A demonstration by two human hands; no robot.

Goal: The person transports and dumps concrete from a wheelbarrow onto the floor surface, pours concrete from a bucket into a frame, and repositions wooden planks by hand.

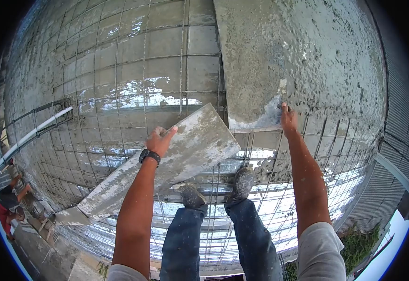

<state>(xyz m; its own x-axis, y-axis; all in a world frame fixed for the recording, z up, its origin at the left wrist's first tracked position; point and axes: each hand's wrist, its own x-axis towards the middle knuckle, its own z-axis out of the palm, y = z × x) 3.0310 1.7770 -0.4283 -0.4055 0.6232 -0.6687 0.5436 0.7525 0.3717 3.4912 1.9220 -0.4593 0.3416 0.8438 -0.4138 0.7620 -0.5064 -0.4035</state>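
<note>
My left hand (161, 141), with a dark watch on the wrist, is closed on the upper edge of a long cement-smeared board (167, 164). That board lies aslant over the wire mesh, in front of my boots. My right hand (288, 120) is closed at the near right corner of a second board (249, 61), its thumb on top and its other fingers partly hidden. Wet cement coats this second board, and its near edge shows paler. The wet concrete (335, 61) lies along its right side.
Steel mesh (106, 75) covers the metal decking, and my boots (243, 182) stand on it. A white pipe (40, 127) runs at the left. Another person (8, 201) is at the far lower left. A corrugated roof (370, 192) borders the right side.
</note>
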